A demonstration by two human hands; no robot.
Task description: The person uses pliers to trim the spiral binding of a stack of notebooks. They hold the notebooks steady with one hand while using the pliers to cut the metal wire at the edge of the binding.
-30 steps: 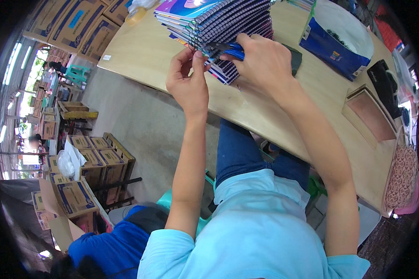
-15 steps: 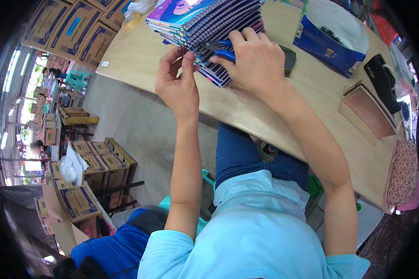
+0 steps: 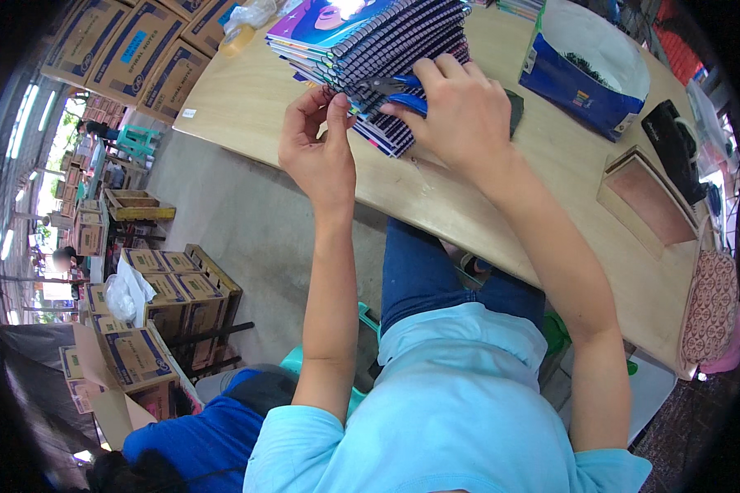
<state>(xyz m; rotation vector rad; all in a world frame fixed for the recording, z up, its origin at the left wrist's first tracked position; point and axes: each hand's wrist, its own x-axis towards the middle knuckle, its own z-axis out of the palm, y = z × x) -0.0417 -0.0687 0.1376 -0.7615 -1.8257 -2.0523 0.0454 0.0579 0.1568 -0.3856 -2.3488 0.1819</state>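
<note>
A stack of spiral-bound notebooks (image 3: 399, 45) with a purple-blue cover on top lies near the table's front edge, its dark wire spines turned toward me. My right hand (image 3: 467, 111) grips blue-handled nippers (image 3: 407, 102) over the spines. Their grey jaws point left, close to the wire coils; whether they bite on wire is too small to tell. My left hand (image 3: 321, 144) is closed in a pinch at the near left corner of the stack, on the dark end of a notebook's spiral wire. The fingertips partly cover that wire.
On the wooden table (image 3: 551, 197) stand a cut-open blue pack (image 3: 584, 107) with dark bits inside, a small wooden box (image 3: 649, 197) and a black case (image 3: 672, 144). Tape (image 3: 238, 39) lies far left. Cartons (image 3: 131, 57) are piled beyond; a person in blue (image 3: 205, 440) is at lower left.
The view has shifted slightly. Both hands stay at the notebook spines, and the nippers' jaws appear a little more clearly beside the coils.
</note>
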